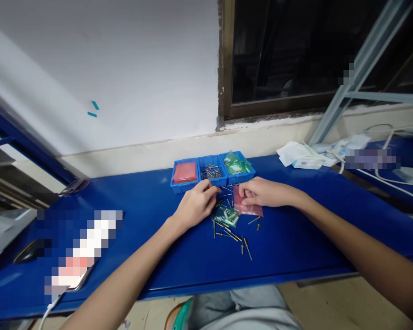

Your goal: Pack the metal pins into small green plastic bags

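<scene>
1. The left hand pinches a pin between its fingertips.
2. The right hand grasps a red bag, at 3 o'clock from the pin.
3. Loose pins and a green bag lie at 6 o'clock from the hands, and three trays stand at 12 o'clock.

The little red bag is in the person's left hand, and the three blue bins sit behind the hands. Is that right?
Not quite. The head view shows the little red bag in the person's right hand, not the left hand. The three blue bins do sit behind the hands.
</scene>
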Demonstrator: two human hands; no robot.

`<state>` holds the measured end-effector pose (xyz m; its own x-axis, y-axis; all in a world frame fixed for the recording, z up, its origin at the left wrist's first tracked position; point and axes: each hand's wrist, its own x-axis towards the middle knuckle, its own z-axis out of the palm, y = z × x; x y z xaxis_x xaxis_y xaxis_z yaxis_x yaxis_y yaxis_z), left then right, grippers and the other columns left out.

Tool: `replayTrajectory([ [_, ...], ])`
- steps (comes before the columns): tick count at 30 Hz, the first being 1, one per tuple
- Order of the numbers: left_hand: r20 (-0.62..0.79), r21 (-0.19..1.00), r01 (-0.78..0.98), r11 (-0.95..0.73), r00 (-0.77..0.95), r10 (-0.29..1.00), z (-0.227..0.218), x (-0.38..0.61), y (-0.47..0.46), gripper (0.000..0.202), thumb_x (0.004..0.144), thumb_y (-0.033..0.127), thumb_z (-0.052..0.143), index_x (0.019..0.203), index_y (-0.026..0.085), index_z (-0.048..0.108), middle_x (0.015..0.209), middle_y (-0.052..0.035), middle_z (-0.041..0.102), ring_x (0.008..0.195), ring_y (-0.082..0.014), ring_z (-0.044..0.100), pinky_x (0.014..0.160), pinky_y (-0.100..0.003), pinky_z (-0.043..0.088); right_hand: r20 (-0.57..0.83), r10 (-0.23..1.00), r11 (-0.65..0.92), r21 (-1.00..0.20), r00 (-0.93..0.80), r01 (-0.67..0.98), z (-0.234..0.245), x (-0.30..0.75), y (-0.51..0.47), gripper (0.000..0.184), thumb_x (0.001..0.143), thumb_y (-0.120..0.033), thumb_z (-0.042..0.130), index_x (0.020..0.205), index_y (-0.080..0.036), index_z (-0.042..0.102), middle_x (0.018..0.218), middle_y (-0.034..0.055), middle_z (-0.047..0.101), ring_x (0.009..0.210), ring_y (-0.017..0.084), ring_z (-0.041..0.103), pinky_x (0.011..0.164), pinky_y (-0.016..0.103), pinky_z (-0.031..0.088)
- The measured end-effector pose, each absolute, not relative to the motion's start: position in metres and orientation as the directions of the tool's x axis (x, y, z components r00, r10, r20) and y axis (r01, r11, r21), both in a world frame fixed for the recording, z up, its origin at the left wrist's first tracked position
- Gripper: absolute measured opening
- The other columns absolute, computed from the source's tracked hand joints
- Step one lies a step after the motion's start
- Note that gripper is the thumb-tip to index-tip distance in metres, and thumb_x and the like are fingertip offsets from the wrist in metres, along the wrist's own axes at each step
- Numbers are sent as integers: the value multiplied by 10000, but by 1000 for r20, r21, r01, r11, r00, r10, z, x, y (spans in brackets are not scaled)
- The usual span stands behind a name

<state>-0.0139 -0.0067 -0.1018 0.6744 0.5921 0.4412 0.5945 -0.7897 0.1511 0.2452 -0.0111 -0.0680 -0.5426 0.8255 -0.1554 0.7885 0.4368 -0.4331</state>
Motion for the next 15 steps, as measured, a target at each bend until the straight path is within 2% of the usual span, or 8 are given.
replayTrajectory([
  [4,437,119,597,-794,686,582,-102,-12,-9,218,993,177,452,1133,185,619,1038,-69,588,917,-181,601,777,-316,564,-144,845,415,-432,-516,800,-75,240,-13,62,828,-157,569,806,-167,626,708,37,692,630,142,605,563,241,365],
  [7,443,107,604,-790,682,582,-102,-11,-8,223,999,183,441,1134,179,619,1034,-76,591,922,-186,602,775,-319,566,-108,882,404,-326,-458,855,-81,234,-17,109,795,-116,540,805,-169,635,685,38,666,603,139,575,558,251,336],
  [10,434,106,604,-790,686,583,-103,-12,-6,229,999,183,437,1135,177,621,1025,-79,594,920,-190,605,772,-322,566,-35,906,402,-244,-423,882,-85,228,-21,162,771,-106,537,878,-173,639,745,55,661,645,154,561,558,264,309],
  [15,460,112,611,-783,667,586,-105,-12,-7,237,999,177,436,1147,180,621,1027,-75,599,910,-183,608,759,-314,561,100,883,467,-290,-459,835,-86,223,-24,164,770,-136,551,900,-167,647,835,75,664,727,179,573,612,285,364],
])
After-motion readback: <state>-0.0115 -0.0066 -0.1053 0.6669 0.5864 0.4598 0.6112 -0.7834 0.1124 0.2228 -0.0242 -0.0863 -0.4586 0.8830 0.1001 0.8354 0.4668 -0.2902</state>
